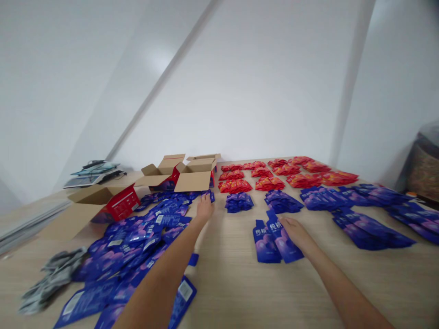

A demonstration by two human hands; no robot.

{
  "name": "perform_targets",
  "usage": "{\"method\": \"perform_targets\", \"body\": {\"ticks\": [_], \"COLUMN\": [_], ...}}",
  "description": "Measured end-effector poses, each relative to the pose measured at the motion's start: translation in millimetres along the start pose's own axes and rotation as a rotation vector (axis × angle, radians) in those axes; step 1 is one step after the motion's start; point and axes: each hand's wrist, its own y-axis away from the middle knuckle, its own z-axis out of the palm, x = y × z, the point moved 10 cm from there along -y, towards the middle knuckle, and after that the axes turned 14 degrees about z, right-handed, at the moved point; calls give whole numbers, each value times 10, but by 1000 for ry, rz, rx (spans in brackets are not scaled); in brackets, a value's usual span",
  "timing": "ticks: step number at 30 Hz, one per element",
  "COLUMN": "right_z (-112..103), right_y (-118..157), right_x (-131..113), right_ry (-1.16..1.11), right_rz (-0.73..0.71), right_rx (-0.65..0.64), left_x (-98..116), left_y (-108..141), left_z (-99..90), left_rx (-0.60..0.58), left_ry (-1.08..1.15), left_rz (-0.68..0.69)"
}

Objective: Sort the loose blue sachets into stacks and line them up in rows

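Note:
My left hand point(205, 208) reaches to the far end of a loose heap of blue pouches point(144, 233), its fingers closed at the edge of a small blue pouch point(212, 196). My right hand point(295, 230) pinches the upper side of a blue pouch point(284, 240) with pale lettering and pink-purple round shapes. That pouch overlaps a second blue pouch point(265, 244) lying flat on the table. Just beyond them are two neat blue stacks, one on the left point(239, 202) and one on the right point(283, 201).
Red pouch stacks point(235, 186) stand in rows at the back, with more blue stacks point(372, 228) at right. Open cardboard boxes point(194, 180) line the back left; another red-sided box point(123, 204) is nearer. A grey cloth glove point(55, 278) lies front left on the wooden table point(233, 292).

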Motion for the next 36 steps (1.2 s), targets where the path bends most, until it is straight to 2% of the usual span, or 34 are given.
{"method": "perform_targets", "body": {"ticks": [4, 8, 12, 16, 20, 22, 24, 26, 28, 30, 31, 33, 36], "right_z": [36, 52, 206, 399, 483, 490, 480, 462, 434, 390, 360, 293, 213], "right_y": [-45, 79, 221, 301, 314, 314, 317, 321, 322, 321, 324, 356, 475], "right_x": [126, -84, -235, -224, -177, -177, -185, -198, -212, -240, -265, -348, -529], "right_ry": [191, 370, 422, 489, 528, 534, 541, 547, 547, 527, 508, 444, 297], "right_rz": [6, -208, -313, -294, -266, -267, -269, -274, -280, -291, -303, -346, -440], "right_rx": [80, 218, 198, 116, 58, 45, 49, 63, 80, 102, 117, 146, 149], "left_x": [-282, -297, -167, 19, 260, 361, 417, 363, 198, 90, 111, 302, 738], "left_y": [-180, -130, 117, 500, 884, 980, 963, 874, 819, 853, 893, 1006, 1272], "left_z": [257, 408, 411, 369, 329, 291, 213, 127, 118, 202, 268, 395, 511], "left_rx": [-137, -202, -217, -249, -327, -362, -353, -327, -349, -398, -417, -421, -411], "left_ry": [-163, -286, -387, -451, -457, -444, -439, -453, -449, -421, -403, -374, -298], "left_rz": [-19, 31, 83, 92, 122, 142, 155, 99, -51, -172, -177, -80, 130]}}
